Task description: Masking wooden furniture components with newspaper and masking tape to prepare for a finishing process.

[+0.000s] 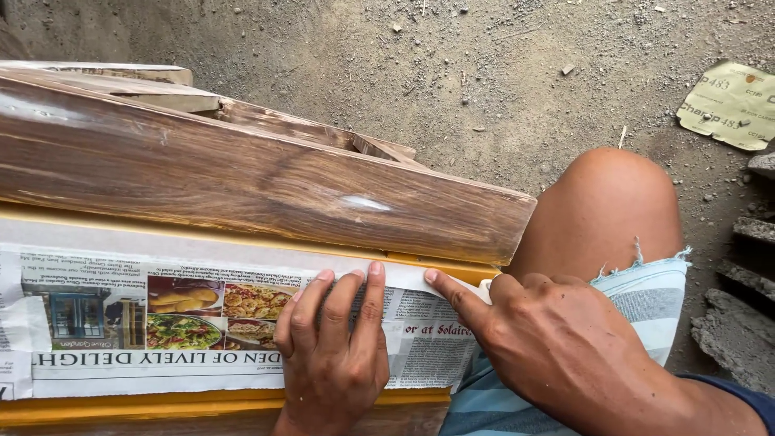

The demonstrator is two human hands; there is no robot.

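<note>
A strip of printed newspaper [202, 323], with food photographs and columns of text, lies flat along a yellow-painted wooden board [202, 404] that runs from the left edge of the view towards the person's knee. The left hand [335, 347] rests palm down on the right part of the newspaper, fingers [371, 295] straight and close together, pressing the sheet flat and gripping nothing. The right hand [557, 343] comes in from the lower right; its extended forefinger presses the newspaper's upper right corner against the board's far edge, the other fingers loosely curled. Just behind the board's far edge lies a brown, dark-stained wooden plank [242, 173], tilted, with more planks behind it. The person's bare knee [609, 206] and striped shorts [646, 303] sit at the board's right end. On the dusty concrete ground [484, 73], at far right, lies a yellowish sandpaper scrap [731, 105].
</note>
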